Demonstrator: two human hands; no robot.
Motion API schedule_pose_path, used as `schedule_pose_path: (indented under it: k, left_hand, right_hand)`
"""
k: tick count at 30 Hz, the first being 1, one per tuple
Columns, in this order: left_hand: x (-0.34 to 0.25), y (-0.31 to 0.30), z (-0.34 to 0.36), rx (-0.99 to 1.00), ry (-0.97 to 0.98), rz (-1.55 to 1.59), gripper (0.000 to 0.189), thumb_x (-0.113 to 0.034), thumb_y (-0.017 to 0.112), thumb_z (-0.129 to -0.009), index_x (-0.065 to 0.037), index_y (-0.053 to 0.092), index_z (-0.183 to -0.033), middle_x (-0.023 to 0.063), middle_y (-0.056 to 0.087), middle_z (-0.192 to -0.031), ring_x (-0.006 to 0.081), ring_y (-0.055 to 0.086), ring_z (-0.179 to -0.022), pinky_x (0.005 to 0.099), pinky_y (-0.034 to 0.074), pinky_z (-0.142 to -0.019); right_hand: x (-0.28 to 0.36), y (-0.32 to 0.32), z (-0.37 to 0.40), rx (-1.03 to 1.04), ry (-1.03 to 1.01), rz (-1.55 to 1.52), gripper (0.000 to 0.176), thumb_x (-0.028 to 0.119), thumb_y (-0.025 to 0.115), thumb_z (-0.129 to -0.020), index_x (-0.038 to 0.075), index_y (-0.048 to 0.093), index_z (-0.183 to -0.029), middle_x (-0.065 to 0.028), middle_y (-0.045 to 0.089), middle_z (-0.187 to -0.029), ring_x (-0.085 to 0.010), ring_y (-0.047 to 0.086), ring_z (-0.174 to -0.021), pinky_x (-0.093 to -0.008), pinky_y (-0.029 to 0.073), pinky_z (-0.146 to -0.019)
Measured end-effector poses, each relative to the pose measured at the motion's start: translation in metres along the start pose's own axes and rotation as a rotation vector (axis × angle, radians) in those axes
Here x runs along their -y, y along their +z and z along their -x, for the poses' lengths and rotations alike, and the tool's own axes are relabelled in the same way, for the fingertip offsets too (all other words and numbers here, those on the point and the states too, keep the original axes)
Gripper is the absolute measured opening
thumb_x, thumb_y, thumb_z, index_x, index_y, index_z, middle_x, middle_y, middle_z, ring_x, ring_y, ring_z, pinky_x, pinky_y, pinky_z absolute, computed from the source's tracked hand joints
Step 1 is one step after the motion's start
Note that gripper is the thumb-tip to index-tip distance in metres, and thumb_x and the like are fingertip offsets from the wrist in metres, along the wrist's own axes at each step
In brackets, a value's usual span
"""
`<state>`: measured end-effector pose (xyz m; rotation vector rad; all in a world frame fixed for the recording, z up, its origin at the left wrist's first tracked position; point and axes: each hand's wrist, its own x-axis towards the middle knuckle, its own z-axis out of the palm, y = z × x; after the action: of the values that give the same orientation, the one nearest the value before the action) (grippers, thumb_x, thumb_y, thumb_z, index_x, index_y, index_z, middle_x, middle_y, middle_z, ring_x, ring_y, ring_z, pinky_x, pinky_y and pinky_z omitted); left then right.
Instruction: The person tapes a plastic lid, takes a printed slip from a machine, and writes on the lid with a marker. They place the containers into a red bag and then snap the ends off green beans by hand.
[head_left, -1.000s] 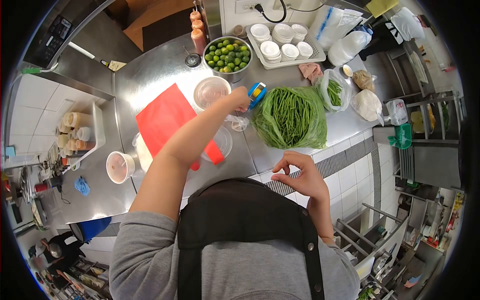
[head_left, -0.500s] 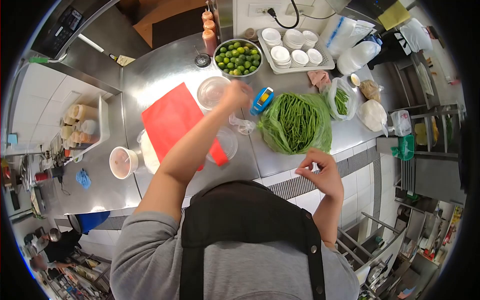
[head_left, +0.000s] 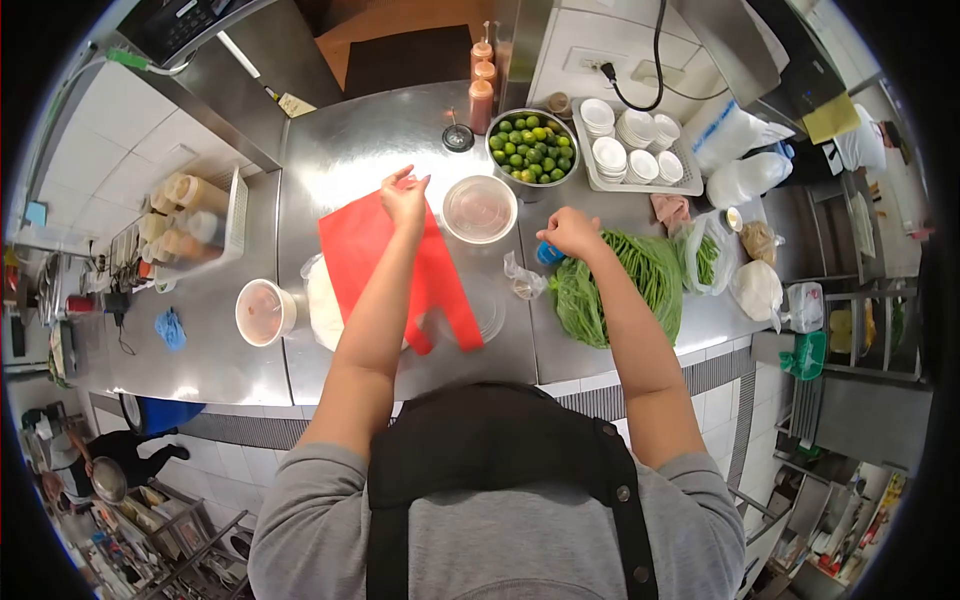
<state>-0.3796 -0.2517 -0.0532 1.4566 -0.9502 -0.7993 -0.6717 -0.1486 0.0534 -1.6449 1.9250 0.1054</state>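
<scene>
A red carrier bag [head_left: 365,240] lies flat on the steel counter, its handles towards me. My left hand [head_left: 403,203] is at its upper right edge, fingers bent but apart, with nothing clearly visible between them. My right hand [head_left: 572,236] is closed over a blue tape dispenser [head_left: 548,253], mostly hidden beneath it. Just below that hand sits a green plastic bag of green beans [head_left: 640,275]. A round lidded clear container [head_left: 480,209] stands between my hands. Beside the red bag is a crumpled piece of clear plastic [head_left: 524,277], and a clear lid [head_left: 490,312] lies partly under the handles.
A steel bowl of limes [head_left: 531,147] and a tray [head_left: 597,182] of small white cups stand at the back. A white tub [head_left: 265,312] is on the left, a blue cloth [head_left: 170,328] farther left. Another person [head_left: 90,465] is at far left.
My left hand has moved from near the tape dispenser leftward to the red bag. My right hand has moved forward from the near edge onto the dispenser. The camera view has shifted.
</scene>
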Motion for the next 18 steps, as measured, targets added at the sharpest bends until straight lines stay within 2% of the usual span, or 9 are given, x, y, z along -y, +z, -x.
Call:
schedule_pose_path:
  k: [3, 6, 9, 12, 15, 16, 17, 18]
  left_hand:
    - [0.006, 0.003, 0.007, 0.017, -0.126, -0.124, 0.036, -0.006, 0.087, -0.075, 0.000, 0.072, -0.107, 0.0112, 0.073, -0.095, 0.0122, 0.068, -0.084, 0.0295, 0.055, -0.078]
    - [-0.004, -0.002, 0.022, 0.345, -0.334, 0.025, 0.035, -0.006, 0.079, -0.084, 0.002, 0.069, -0.116, 0.0136, 0.074, -0.101, 0.0136, 0.069, -0.081, 0.0249, 0.056, -0.074]
    - [0.015, 0.004, 0.033, 0.382, -0.359, 0.245, 0.033, -0.005, 0.075, -0.088, 0.003, 0.069, -0.120, 0.0135, 0.075, -0.103, 0.0137, 0.069, -0.084, 0.0278, 0.057, -0.079]
    - [0.027, 0.007, 0.035, 0.392, -0.259, 0.181, 0.032, -0.002, 0.073, -0.087, 0.001, 0.071, -0.119, 0.0179, 0.072, -0.114, 0.0165, 0.069, -0.091, 0.0283, 0.057, -0.080]
    - [0.015, 0.010, 0.036, 0.365, 0.003, -0.212, 0.032, -0.001, 0.072, -0.087, 0.000, 0.072, -0.119, 0.0242, 0.054, -0.140, 0.0183, 0.068, -0.090, 0.0320, 0.056, -0.080]
    - [0.010, 0.009, 0.037, 0.349, 0.092, -0.345, 0.032, 0.000, 0.071, -0.087, -0.001, 0.072, -0.119, 0.0263, 0.048, -0.148, 0.0190, 0.068, -0.090, 0.0332, 0.056, -0.080]
    - [0.008, 0.008, 0.038, 0.322, 0.123, -0.352, 0.030, -0.003, 0.067, -0.091, 0.002, 0.070, -0.120, 0.0287, 0.044, -0.149, 0.0203, 0.066, -0.088, 0.0353, 0.055, -0.079]
    - [0.012, 0.008, 0.040, 0.247, 0.071, -0.234, 0.031, -0.005, 0.065, -0.093, 0.003, 0.068, -0.123, 0.0287, 0.046, -0.148, 0.0204, 0.066, -0.090, 0.0349, 0.055, -0.080]
  right_hand:
    - [0.008, 0.012, -0.018, 0.021, -0.015, 0.123, 0.028, 0.038, 0.077, -0.083, 0.010, 0.075, -0.082, -0.0116, 0.075, -0.089, -0.0329, 0.069, -0.100, -0.0632, 0.029, -0.104]
    - [0.012, 0.030, -0.051, 0.055, -0.061, 0.165, 0.027, 0.037, 0.077, -0.082, 0.011, 0.077, -0.088, -0.0114, 0.076, -0.096, -0.0320, 0.067, -0.108, -0.0661, 0.026, -0.108]
    - [0.025, 0.023, -0.063, 0.187, -0.080, 0.097, 0.014, 0.026, 0.070, -0.084, 0.015, 0.075, -0.077, -0.0051, 0.076, -0.085, -0.0288, 0.069, -0.101, -0.0715, 0.018, -0.110]
    - [0.030, 0.013, -0.070, 0.285, -0.066, 0.226, 0.025, 0.034, 0.070, -0.088, 0.011, 0.077, -0.093, -0.0082, 0.077, -0.100, -0.0314, 0.065, -0.115, -0.0690, 0.022, -0.111]
    - [0.017, 0.034, -0.084, 0.215, -0.061, 0.285, 0.022, 0.028, 0.066, -0.090, 0.010, 0.076, -0.098, -0.0126, 0.075, -0.107, -0.0313, 0.065, -0.115, -0.0676, 0.026, -0.109]
    - [0.013, 0.038, -0.084, 0.071, -0.057, 0.274, 0.020, 0.024, 0.064, -0.089, 0.009, 0.075, -0.096, -0.0126, 0.075, -0.104, -0.0320, 0.066, -0.112, -0.0679, 0.027, -0.107]
    - [0.006, 0.045, -0.079, -0.072, -0.053, 0.263, 0.018, 0.021, 0.063, -0.088, 0.008, 0.074, -0.095, -0.0125, 0.075, -0.101, -0.0326, 0.067, -0.109, -0.0681, 0.029, -0.106]
    - [0.004, 0.050, -0.071, -0.218, -0.050, 0.249, 0.017, 0.018, 0.062, -0.087, 0.007, 0.074, -0.093, -0.0125, 0.074, -0.098, -0.0333, 0.068, -0.106, -0.0684, 0.031, -0.104]
